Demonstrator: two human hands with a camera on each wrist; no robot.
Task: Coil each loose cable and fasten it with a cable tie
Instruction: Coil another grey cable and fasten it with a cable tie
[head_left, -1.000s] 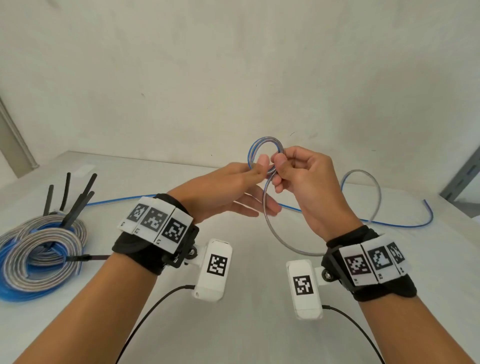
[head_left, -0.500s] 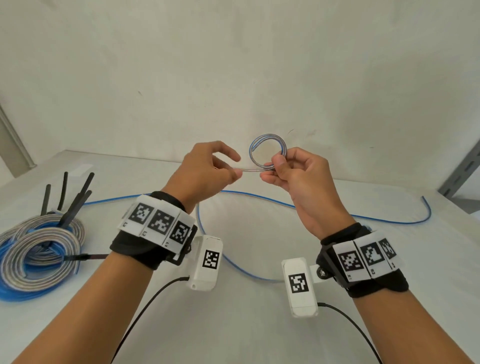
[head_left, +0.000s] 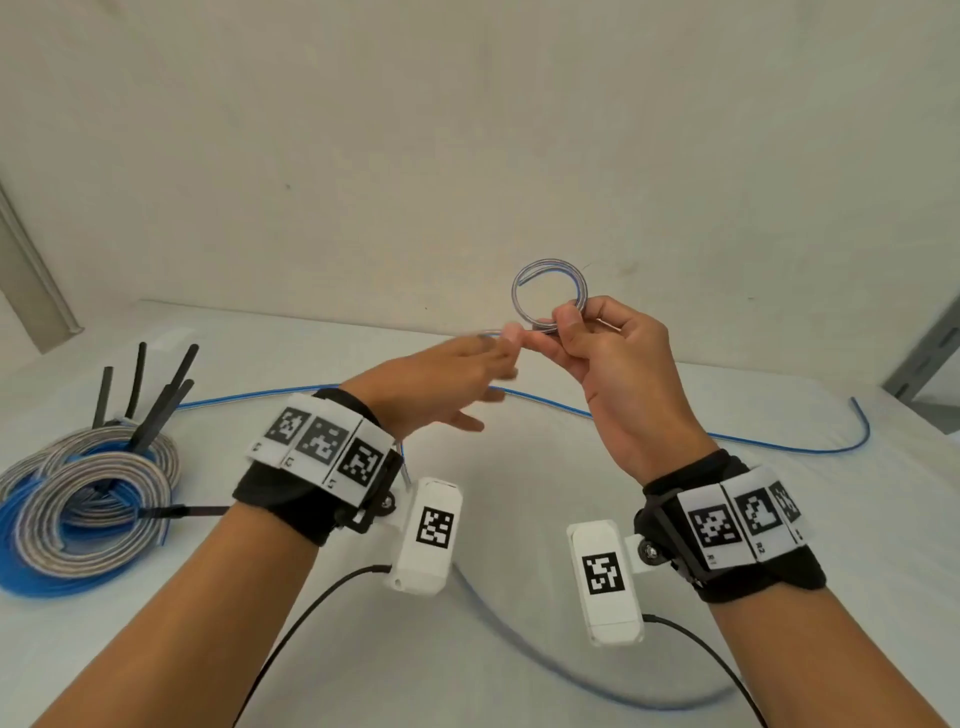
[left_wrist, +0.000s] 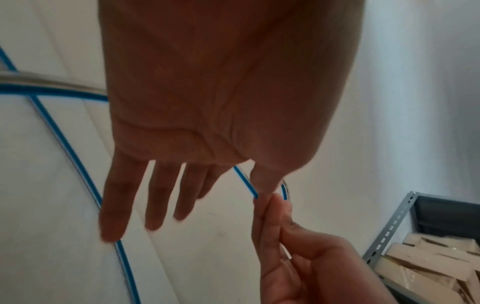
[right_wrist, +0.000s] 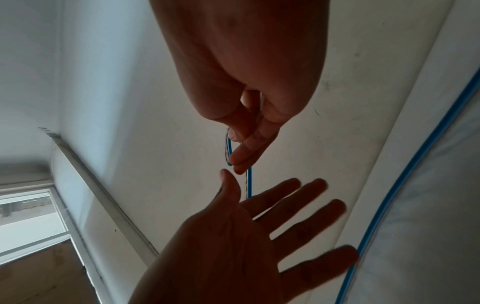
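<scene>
The left hand (head_left: 441, 379) is smeared with blur, so whether its thumb touches the cable (head_left: 550, 301) can't be made out. The right hand's (head_left: 613, 364) fingers cover the bottom of the small loop. The finished coils (head_left: 88, 493) run off the head view's left edge. The shelf boxes (left_wrist: 436, 265) are cropped.

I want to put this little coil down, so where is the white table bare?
Bare: white table between your wrists, bordered by the loose blue cable in front and behind. Also the far-left strip behind the black cable ties. Crowded: the left edge, with tied grey and blue cable coils.
</scene>
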